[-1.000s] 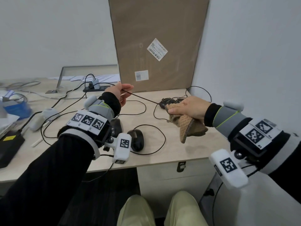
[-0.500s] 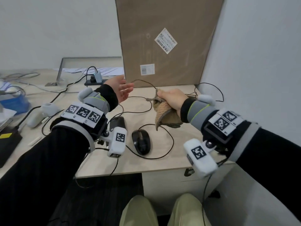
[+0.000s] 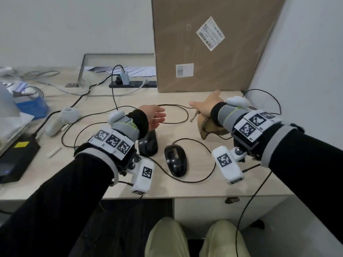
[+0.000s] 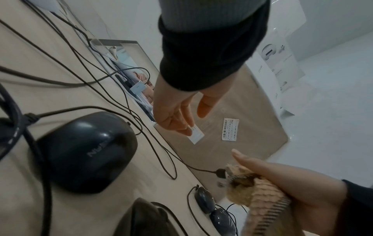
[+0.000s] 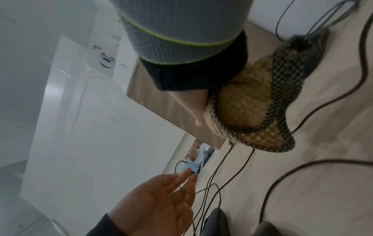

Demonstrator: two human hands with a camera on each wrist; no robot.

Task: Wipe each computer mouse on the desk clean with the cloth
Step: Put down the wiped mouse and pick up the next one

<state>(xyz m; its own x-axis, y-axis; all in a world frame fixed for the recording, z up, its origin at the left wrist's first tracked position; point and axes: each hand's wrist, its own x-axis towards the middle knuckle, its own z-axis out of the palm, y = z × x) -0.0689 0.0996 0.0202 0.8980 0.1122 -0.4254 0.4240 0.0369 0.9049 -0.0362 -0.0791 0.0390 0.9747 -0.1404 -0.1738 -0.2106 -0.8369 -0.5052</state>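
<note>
Two black mice lie at the desk's front: one [image 3: 175, 160] in plain sight, the other [image 3: 148, 143] [image 4: 84, 151] half hidden under my left wrist. Two smaller mice [image 4: 210, 207] lie farther back right, hidden in the head view. My left hand [image 3: 159, 116] [image 5: 167, 191] hovers above the near mouse with fingers spread, holding nothing. My right hand [image 3: 204, 105] [image 4: 282, 180] grips the bunched tan cloth [image 3: 209, 127] [image 5: 246, 103] low over the desk. A thin cable's dark plug end [image 4: 221, 173] sits at the cloth's edge.
A tall cardboard box [image 3: 204, 52] stands against the wall at the back. Loose cables loop over the desk [image 3: 204, 186]. A power strip [image 3: 133, 84], a white controller [image 3: 61, 121], a blue box [image 3: 31, 106] and a black device [image 3: 16, 156] lie to the left.
My left hand has let go of the thin cable and opened. My right hand has drawn the cloth leftward along that cable and lowered it toward the desk.
</note>
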